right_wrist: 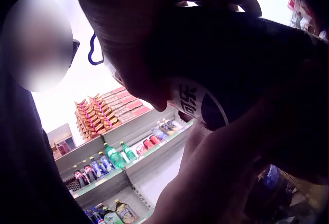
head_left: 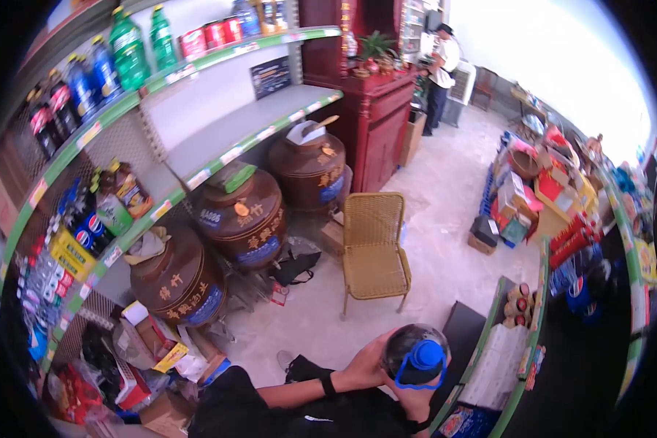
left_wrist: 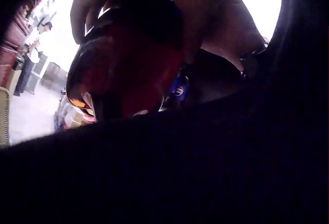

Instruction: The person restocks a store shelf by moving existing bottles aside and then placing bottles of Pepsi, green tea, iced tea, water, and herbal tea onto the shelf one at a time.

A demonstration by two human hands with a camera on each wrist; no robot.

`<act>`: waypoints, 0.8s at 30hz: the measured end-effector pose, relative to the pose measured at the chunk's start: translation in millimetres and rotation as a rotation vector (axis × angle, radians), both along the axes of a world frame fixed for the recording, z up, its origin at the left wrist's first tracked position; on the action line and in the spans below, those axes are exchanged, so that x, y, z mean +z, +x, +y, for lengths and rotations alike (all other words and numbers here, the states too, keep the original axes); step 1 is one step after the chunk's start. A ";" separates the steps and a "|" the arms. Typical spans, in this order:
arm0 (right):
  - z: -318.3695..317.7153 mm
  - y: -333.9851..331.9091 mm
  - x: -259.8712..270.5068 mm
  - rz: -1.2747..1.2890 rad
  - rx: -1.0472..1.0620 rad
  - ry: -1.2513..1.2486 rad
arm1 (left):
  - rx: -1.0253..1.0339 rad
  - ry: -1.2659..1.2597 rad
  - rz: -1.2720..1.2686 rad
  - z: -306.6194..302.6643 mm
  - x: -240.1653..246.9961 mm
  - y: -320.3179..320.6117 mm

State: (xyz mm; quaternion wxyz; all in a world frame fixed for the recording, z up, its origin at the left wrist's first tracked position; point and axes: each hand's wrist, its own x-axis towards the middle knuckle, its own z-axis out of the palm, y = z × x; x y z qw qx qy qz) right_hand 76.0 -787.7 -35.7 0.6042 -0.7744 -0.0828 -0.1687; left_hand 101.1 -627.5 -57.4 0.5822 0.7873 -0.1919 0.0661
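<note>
A shop room with a pale tiled floor (head_left: 445,182) is seen, with stocked shelves (head_left: 230,128) and large brown jars (head_left: 244,219) along one side and a woven chair (head_left: 376,274) standing in front. Near the wearer's dark clothing, a large dark bottle (head_left: 399,344) is held between both hands, off the floor and just beside a low rack (head_left: 498,358). Its body is gripped by the left hand (head_left: 366,366) on the left side, with the fingers curled around it; by the right hand (head_left: 415,401) it is gripped from the side nearer the wearer. Neither hand is set apart from the bottle, so neither can be called clearly nearer. The bottle's long axis is pointed roughly toward the head camera, so that the blue cap (head_left: 426,354) is seen nearly end-on and the body is foreshortened below it. By the neck, a blue carrying loop (right_wrist: 89,55) is seen, held by no finger. Part of a pale printed label (right_wrist: 186,98) is shown in the right wrist view; much of the bottle is lost in shadow.
</note>
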 end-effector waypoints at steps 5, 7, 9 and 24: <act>113.3 25.6 4.0 0.074 0.315 0.003 | 0.227 0.004 0.059 117.1 5.2 -13.0; 161.1 31.5 4.9 0.187 0.472 0.142 | 0.358 0.009 0.042 165.3 -4.2 -20.7; 205.4 39.0 -6.6 0.119 0.524 -0.012 | 0.457 -0.068 0.020 207.6 7.1 -28.9; 430.6 65.5 7.0 0.041 1.170 0.078 | 0.958 -0.236 0.137 379.1 -28.1 -90.9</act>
